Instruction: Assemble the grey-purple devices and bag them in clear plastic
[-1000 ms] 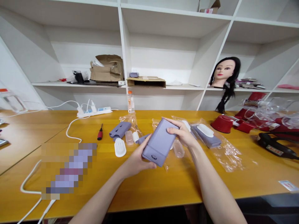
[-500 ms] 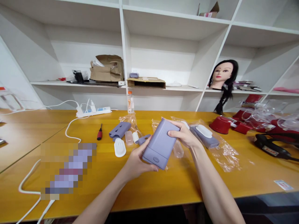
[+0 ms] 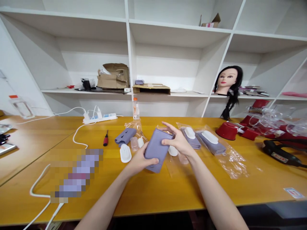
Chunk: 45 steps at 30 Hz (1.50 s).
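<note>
A purple plastic case (image 3: 157, 147), box-shaped with rounded edges, is held tilted above the table between both hands. My left hand (image 3: 141, 161) wraps its lower left side, thumb across the front near the bottom. My right hand (image 3: 179, 142) grips its upper right edge with the thumb on the front face; the index finger is lifted off. Behind the left hand lie a purple shell with cutouts (image 3: 126, 135), a white oval tray (image 3: 125, 153) and a clear pinkish cup (image 3: 134, 143). Beyond the right hand are two purple cases with white oval pieces on them (image 3: 192, 137) (image 3: 212, 142).
A red-black screwdriver (image 3: 106, 139) and a pixelated device (image 3: 76, 175) with white cables lie at left. A power strip (image 3: 100, 118) and a bottle (image 3: 136, 110) stand behind. Clear plastic wrap (image 3: 236, 163), red appliances (image 3: 226, 130) and a black tool (image 3: 278, 153) are at right.
The purple case has tipped and shifted slightly left in my hands. My left thumb has moved up onto its front, and my right index finger has lifted. The view has shifted slightly.
</note>
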{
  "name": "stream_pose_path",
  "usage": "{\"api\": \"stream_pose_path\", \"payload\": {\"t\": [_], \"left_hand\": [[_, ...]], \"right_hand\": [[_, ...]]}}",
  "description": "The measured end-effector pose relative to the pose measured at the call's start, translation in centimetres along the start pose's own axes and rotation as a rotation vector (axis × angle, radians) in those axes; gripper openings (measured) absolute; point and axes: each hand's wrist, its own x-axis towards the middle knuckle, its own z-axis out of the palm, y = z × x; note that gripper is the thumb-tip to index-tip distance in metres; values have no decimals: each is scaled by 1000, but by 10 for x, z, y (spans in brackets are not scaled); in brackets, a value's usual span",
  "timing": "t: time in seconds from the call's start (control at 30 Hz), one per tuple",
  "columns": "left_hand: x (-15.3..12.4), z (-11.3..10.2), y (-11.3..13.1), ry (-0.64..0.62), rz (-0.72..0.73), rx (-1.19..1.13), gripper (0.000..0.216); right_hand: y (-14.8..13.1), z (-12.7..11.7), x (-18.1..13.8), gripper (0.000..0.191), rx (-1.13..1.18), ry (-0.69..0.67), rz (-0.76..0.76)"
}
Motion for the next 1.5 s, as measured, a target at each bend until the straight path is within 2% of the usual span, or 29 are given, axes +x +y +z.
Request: {"api": "stream_pose_path", "payload": {"t": [0.07, 0.13, 0.23, 0.3, 0.4, 0.5, 0.6, 0.8, 0.87, 0.93, 1.0, 1.07, 1.13, 1.23, 1.3, 1.5], "left_hand": [[2, -6, 4, 98, -16, -108, 67], [4, -16, 11, 270, 18, -260, 56], [7, -32, 22, 504, 90, -437, 44], [9, -39, 24, 541, 97, -486, 41], [8, -43, 18, 527, 53, -526, 40], [7, -41, 8, 522, -3, -569, 38], [6, -38, 4, 513, -74, -643, 33], [4, -34, 8, 501, -195, -787, 32], [2, -34, 9, 392, -212, -867, 31], [1, -33, 9, 221, -220, -947, 36], [0, -31, 9, 76, -192, -1011, 39], [-1, -28, 8, 5, -149, -1046, 38], [-1, -24, 8, 37, -125, -1034, 35], [0, -21, 8, 151, -128, -981, 29], [0, -23, 8, 177, -121, -970, 29], [-4, -26, 0, 35, -182, -1054, 70]], "right_hand": [[2, 9, 1, 71, 74, 45, 19], [6, 14, 1, 58, 29, 71, 76], [14, 20, -2, 37, -360, -74, 195], [20, 27, -6, 27, -647, -193, 214], [30, 43, -11, 34, -913, -211, 225], [38, 59, -13, 57, -1035, -186, 344], [43, 65, -12, 58, -1054, -177, 410], [38, 48, -11, 30, -963, -194, 372], [34, 41, -9, 23, -915, -193, 350], [31, 39, -7, 20, -777, -167, 321], [28, 40, -7, 20, -524, -131, 285], [25, 44, -8, 21, -259, -118, 243], [21, 47, -9, 21, -122, -122, 206], [20, 47, -11, 19, -84, -108, 214], [22, 45, -10, 19, -53, -77, 250], [29, 39, -4, 30, 101, 37, 268]]}}
